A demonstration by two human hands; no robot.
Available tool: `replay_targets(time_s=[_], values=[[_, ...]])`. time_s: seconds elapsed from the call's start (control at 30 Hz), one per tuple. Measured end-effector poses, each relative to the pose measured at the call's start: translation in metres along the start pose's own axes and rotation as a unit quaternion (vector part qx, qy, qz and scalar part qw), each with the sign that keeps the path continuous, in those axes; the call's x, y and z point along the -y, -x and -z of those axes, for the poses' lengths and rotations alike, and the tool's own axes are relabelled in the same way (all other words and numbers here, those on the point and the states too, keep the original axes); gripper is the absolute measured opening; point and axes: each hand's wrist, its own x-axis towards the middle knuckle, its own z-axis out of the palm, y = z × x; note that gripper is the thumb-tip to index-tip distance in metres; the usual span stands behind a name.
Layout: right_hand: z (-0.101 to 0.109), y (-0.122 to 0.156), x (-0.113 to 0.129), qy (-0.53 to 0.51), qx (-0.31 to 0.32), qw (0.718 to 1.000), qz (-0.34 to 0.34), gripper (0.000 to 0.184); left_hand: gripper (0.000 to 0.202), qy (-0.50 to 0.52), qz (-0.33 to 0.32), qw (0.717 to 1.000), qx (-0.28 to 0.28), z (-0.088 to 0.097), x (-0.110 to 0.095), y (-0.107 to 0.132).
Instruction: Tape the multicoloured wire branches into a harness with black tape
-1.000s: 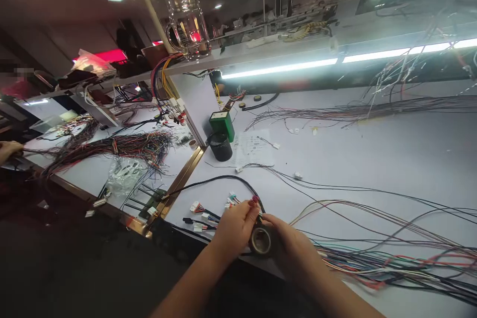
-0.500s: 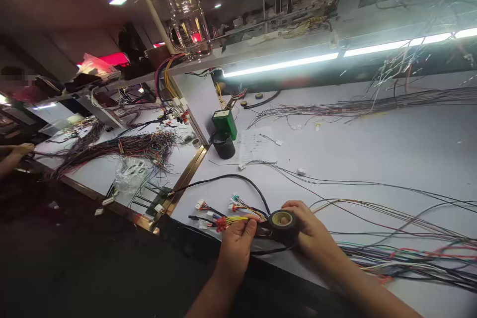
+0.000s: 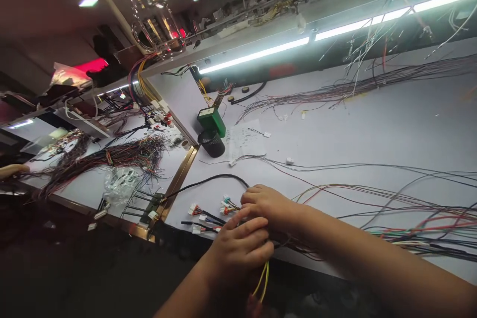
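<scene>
My left hand (image 3: 242, 244) is closed round a wire bundle, and its yellow wires (image 3: 265, 278) hang below the fingers. A blurred red connector (image 3: 254, 305) dangles at their end. Over the same bundle, against the left fingers, my right hand (image 3: 266, 206) is curled shut with its back to me; what lies inside it is hidden. The roll of black tape cannot be seen. Left of the hands, several branches end in white connectors (image 3: 194, 208), and a black sleeved cable (image 3: 223, 176) runs from the hands to the bench's metal edge.
A black mesh cup (image 3: 211, 144) and a green box (image 3: 211, 120) stand by the divider. Loose long wires (image 3: 357, 186) spread across the right side. On the left bench lie a thick wire bundle (image 3: 119, 151) and a clear plastic bag (image 3: 121, 185). Another person's arm (image 3: 14, 171) shows at far left.
My right hand has moved left over the bundle, and the tape roll it held is out of sight. My left hand has turned over, swinging the yellow wires and red connector downward.
</scene>
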Motion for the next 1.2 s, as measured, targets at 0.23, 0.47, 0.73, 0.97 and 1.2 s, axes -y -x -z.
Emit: replay_targets(time_s=[0.23, 0.47, 0.73, 0.97, 1.2], values=[[-0.008, 0.07, 0.024, -0.091, -0.067, 0.979, -0.172, 0.021, 0.02, 0.099, 0.128, 0.979, 0.12, -0.003, 0.021, -0.031], [-0.019, 0.076, 0.028, -0.079, -0.108, 0.966, -0.221, 0.029, 0.027, 0.192, 0.369, 0.87, 0.265, 0.005, 0.038, -0.06], [-0.028, 0.078, 0.043, -0.011, -0.105, 0.981, -0.161, 0.056, 0.03, 0.255, 0.505, 0.824, 0.043, 0.002, -0.01, -0.022], [-0.029, 0.078, 0.04, -0.047, -0.096, 0.984, -0.146, 0.043, 0.031, 0.466, 0.556, 0.687, -0.041, -0.01, -0.025, -0.008], [0.002, 0.081, 0.032, -0.259, -0.099, 0.908, -0.315, 0.023, 0.025, 0.4, 0.461, 0.784, -0.117, -0.027, -0.027, 0.012]])
